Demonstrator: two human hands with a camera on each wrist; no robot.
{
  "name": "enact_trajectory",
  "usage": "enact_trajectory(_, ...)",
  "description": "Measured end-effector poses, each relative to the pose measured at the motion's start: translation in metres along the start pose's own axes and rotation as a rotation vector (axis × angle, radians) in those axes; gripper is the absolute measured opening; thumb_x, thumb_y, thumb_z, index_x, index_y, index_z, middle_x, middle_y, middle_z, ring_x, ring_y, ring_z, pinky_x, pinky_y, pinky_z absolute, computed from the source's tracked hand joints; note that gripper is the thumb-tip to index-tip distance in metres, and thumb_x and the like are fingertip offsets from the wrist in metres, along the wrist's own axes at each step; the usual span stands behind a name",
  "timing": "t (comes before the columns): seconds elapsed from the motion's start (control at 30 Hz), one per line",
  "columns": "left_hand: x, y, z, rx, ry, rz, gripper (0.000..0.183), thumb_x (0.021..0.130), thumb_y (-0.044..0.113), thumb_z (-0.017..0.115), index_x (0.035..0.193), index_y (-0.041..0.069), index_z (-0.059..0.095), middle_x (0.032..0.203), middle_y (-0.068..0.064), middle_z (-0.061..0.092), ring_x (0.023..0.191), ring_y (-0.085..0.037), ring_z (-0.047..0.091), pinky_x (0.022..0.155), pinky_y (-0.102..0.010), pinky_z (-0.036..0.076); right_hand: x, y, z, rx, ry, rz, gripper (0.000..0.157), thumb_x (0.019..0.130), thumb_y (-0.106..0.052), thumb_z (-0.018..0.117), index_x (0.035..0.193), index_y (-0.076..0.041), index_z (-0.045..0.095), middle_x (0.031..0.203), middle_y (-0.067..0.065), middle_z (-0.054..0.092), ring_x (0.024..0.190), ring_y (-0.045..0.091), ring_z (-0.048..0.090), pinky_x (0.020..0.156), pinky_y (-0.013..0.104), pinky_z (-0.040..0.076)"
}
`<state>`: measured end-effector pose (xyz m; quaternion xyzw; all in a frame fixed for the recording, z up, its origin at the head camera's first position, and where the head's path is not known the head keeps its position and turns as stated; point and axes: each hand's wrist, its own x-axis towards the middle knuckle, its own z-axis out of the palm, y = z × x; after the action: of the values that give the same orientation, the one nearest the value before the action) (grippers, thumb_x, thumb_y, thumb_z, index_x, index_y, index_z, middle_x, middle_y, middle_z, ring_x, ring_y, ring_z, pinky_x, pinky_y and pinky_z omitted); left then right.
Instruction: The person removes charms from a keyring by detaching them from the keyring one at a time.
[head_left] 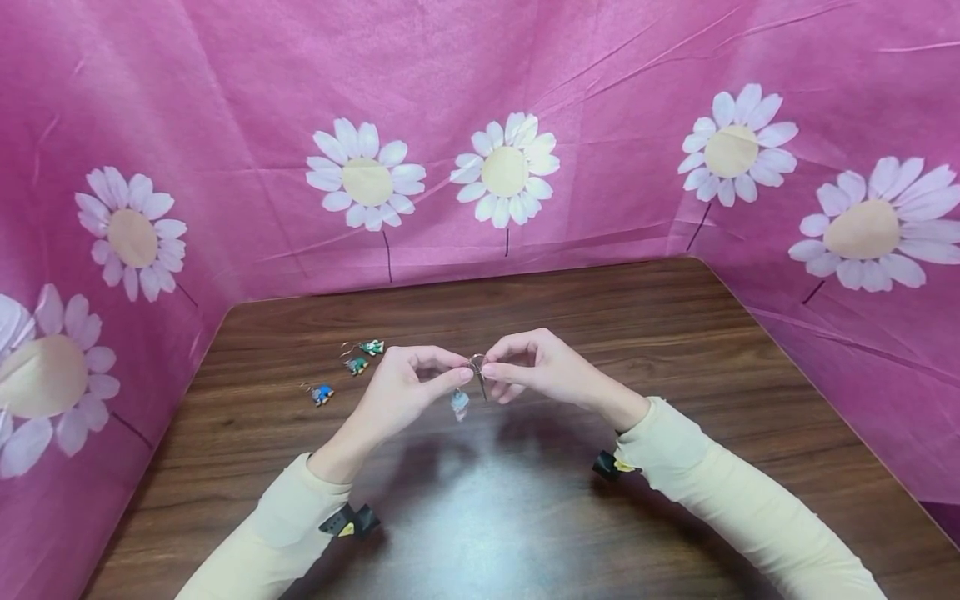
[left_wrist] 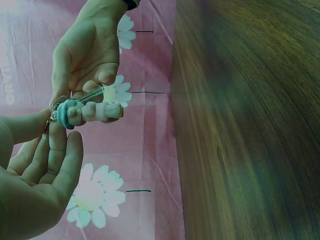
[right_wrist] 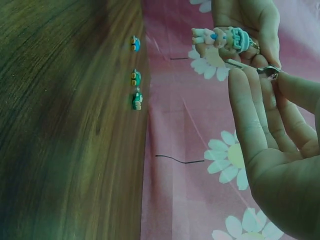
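Note:
Over the table, my left hand [head_left: 397,387] and right hand [head_left: 558,371] meet at a metal key ring [head_left: 476,362], each pinching it between thumb and forefinger. A small doll-shaped keychain charm [head_left: 460,405] with a light blue-green top and pinkish body dangles below the left fingertips. In the left wrist view the charm [left_wrist: 87,112] hangs by a gold-toned clasp at the left thumb. A slim metal piece [head_left: 483,387] hangs from the ring near the right fingertips; its kind is unclear. The fingertips partly hide the ring.
Left of the hands, two green figure keychains [head_left: 371,347] [head_left: 356,365] and one blue figure keychain [head_left: 322,393] lie on the brown wood-grain table [head_left: 285,483]. Pink cloth [head_left: 600,83] printed with white daisies rises around the table's back and sides.

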<state>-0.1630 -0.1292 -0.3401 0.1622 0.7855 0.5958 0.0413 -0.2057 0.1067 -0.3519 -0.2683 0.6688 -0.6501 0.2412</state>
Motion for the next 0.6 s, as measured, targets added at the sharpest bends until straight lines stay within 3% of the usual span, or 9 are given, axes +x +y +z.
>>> enact_trajectory(0.37,0.0004,-0.0005,0.0015,0.037,0.01,-0.039,0.018,0.089,0.019,0.081,0.1,0.005,0.079,0.088,-0.007,0.077,0.072,-0.015,0.07,0.062,-0.025,0.053,0.0021,0.0005,-0.0006,-0.002,-0.038,0.006,0.02,0.106,-0.017,0.056,0.106,0.001,0.065,0.089,0.016,0.066,0.066,0.022,0.067,0.066,0.048,0.061)
enact_trajectory(0.6,-0.0013,-0.0046,0.0045,0.042,0.011,-0.051,0.016,0.088,0.017,0.081,0.099,0.006,0.079,0.085,-0.005,0.077,0.07,-0.017,0.07,0.06,-0.024,0.052,0.0011,0.0005,-0.0005,-0.038,-0.052,-0.001,0.018,0.104,-0.016,0.059,0.107,0.001,0.066,0.089,0.031,0.06,0.063,0.022,0.065,0.062,0.042,0.06)
